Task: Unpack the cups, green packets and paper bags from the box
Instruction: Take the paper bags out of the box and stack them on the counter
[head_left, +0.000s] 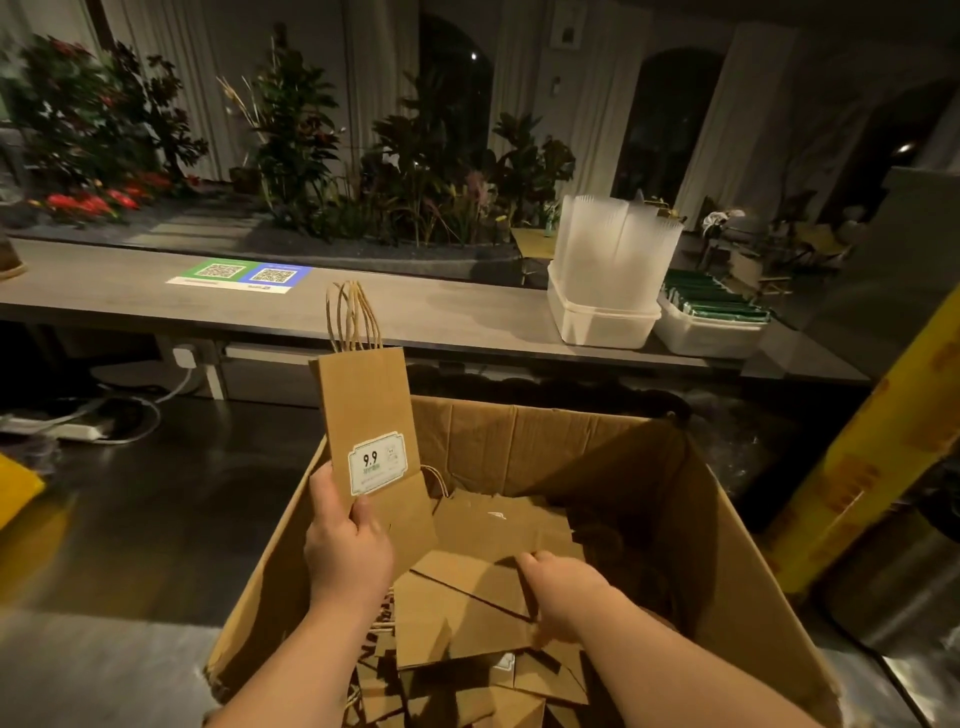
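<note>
Left hand (345, 551) is pinching an upright bag bundle (371, 415) by its lower end, above the box (727, 545) rim at 9 o'clock. Right hand (563, 592) is curling fingers over a flat bag (483, 587) inside the box, at 6 o'clock. Cups (618, 249) and green packets (714, 301) are sitting on the table (415, 306) at 1 o'clock. The bags are looking light, floppy and crease-prone, so gripping the folded base is likely working better than the twine handles.

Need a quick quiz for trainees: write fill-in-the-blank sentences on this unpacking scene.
The label on the paper bags in the left hand reads ____.
The right hand grips another bag inside the cardboard ____.
The clear cups stand on the counter, ____ of the green packets.
Missing: 9.9; box; left.
</note>
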